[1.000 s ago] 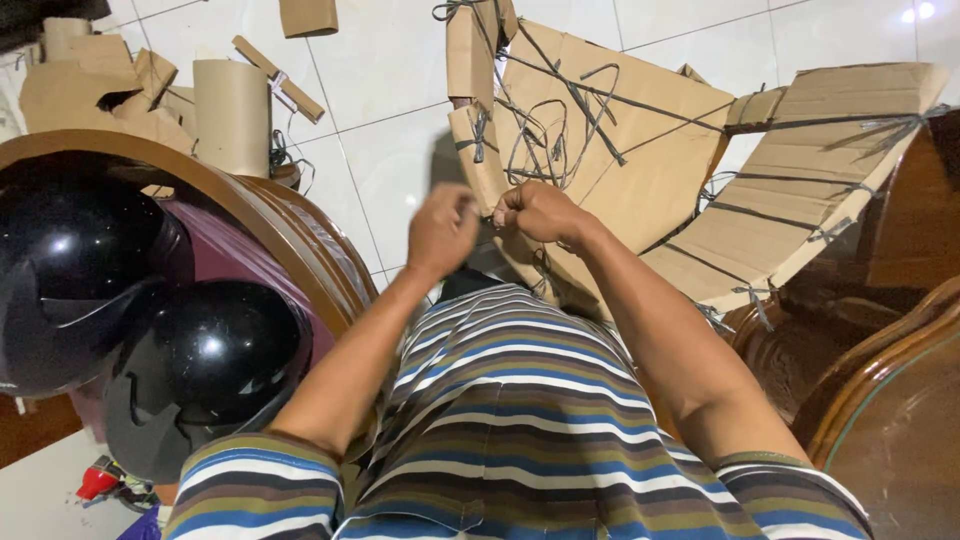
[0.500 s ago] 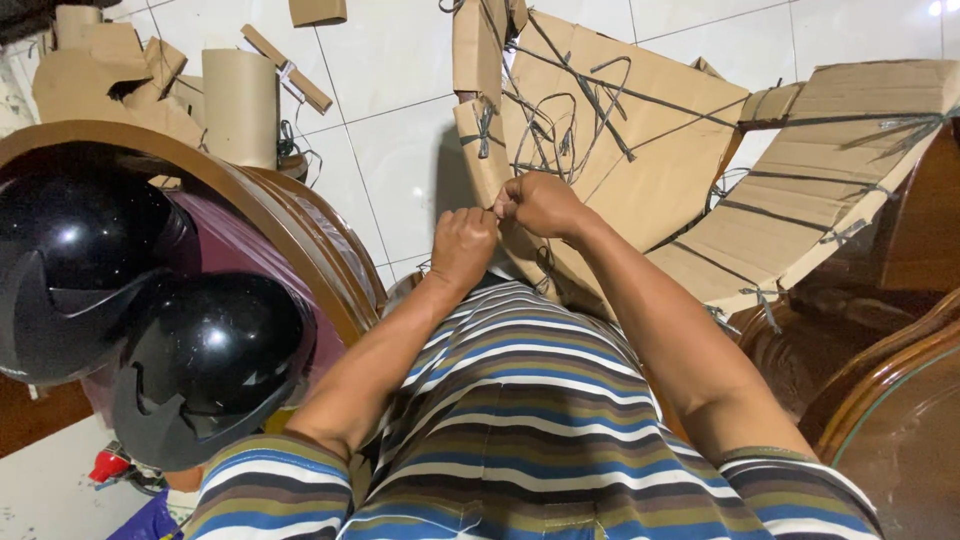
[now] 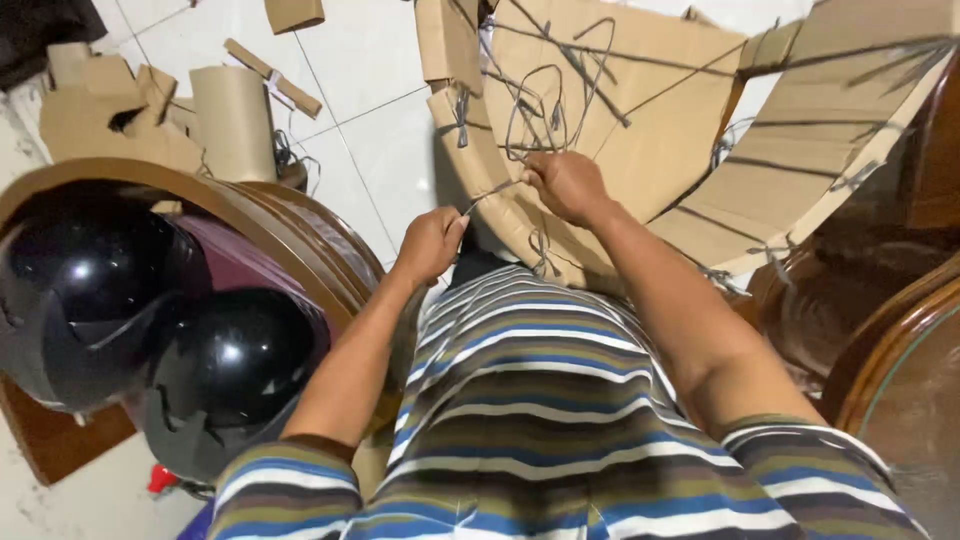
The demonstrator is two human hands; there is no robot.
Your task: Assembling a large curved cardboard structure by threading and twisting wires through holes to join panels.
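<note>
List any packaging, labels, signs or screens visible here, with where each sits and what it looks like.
Flattened cardboard sheets: on the floor ahead of both hands, brown, bound with grey string.
Cardboard roll: upper left on the white tiles, upright, tan.
Torn cardboard scraps: far upper left, brown, crumpled.
Small cardboard strip: beside the roll, brown.
No labels, signs or screens show.

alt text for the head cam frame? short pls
Seen from above, a person's left hand and right hand pull a grey string taut between them over bundled flattened cardboard. Two black helmets sit on a wooden chair at left, above a white tiled floor.
</note>
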